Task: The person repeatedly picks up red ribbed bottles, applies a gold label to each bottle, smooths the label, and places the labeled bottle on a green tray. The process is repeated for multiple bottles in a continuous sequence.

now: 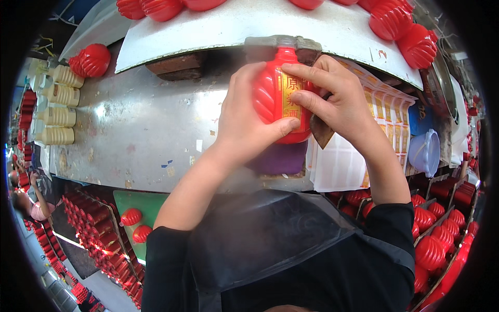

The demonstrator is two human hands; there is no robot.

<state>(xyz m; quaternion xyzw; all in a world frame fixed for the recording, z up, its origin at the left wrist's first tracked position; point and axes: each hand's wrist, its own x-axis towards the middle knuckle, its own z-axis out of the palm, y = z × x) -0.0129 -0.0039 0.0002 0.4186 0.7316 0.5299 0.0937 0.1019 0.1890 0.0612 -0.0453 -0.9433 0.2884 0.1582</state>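
A red bottle (263, 96) with swirled ribs and a clear neck is tilted, its neck toward a dark grey block under the white board. A gold label (291, 98) runs down its front. My left hand (248, 106) wraps the bottle's left side, with the thumb across the label's lower end. My right hand (332, 93) is curled at the label, forefinger on its top and thumb at its right edge. A brown pointed piece (323, 133) shows below my right palm; whether I hold it I cannot tell. Beneath the bottle lies a purple cloth (280, 158).
Label sheets (338, 161) lie on the metal table (135, 130) at right, near a pale blue bucket (424, 153). A white board (218, 34), propped on a brick (176, 66), carries more red bottles. Yellowish plastic bottles (58, 116) line the left; crates of red bottles (434, 249) stand right.
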